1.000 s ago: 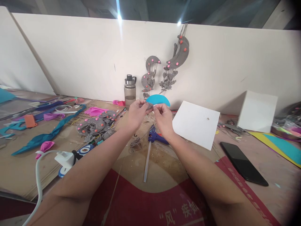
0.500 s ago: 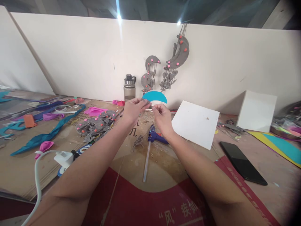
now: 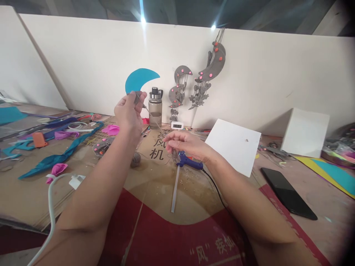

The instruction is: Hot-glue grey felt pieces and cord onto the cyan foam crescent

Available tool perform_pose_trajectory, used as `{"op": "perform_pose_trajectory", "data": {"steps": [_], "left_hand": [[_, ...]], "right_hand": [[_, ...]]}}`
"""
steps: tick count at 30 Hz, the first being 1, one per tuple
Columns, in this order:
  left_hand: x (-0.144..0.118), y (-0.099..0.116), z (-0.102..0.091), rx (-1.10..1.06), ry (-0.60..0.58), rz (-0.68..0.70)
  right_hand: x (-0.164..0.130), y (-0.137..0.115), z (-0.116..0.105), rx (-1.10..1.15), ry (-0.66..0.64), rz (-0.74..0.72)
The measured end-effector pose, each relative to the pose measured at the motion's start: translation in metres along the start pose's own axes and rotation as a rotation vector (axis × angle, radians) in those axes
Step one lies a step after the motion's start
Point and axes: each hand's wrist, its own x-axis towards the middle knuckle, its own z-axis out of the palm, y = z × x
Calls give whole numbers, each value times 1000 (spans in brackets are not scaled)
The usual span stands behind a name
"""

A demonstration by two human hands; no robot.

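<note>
A blue crescent-shaped sheet [image 3: 140,78] is raised in front of the white board, with my left hand [image 3: 129,111] closed on its lower tip. Something dark grey shows between these fingers. From there a thin grey string [image 3: 149,111], blurred, slants down toward my right hand [image 3: 188,145]. The right fingers are curled together at the string's lower end; the grip itself is blurred. Just below them lies a blue glue gun [image 3: 190,162] with a clear glue stick [image 3: 175,190] in its back. A blurred grey tangle sits by the gun.
Grey crescent hangings [image 3: 212,64] with pink dots hang on the board. A bottle [image 3: 155,109] and a small white display [image 3: 177,126] stand before it. White card [image 3: 235,146] and a black phone [image 3: 288,192] lie right; blue cloth [image 3: 62,155] and a white cable [image 3: 51,207] left.
My left hand has risen leftward with the blue crescent, which now shows in full. My right hand has moved down, away from it, to just above the glue gun.
</note>
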Motion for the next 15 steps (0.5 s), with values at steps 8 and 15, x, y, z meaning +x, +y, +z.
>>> {"op": "perform_pose_trajectory", "data": {"steps": [8, 15], "left_hand": [[8, 11, -5, -104, -76, 65], [13, 43, -7, -192, -57, 146]], "right_hand": [[-2, 18, 2, -500, -250, 240], [5, 31, -9, -425, 290, 321]]}}
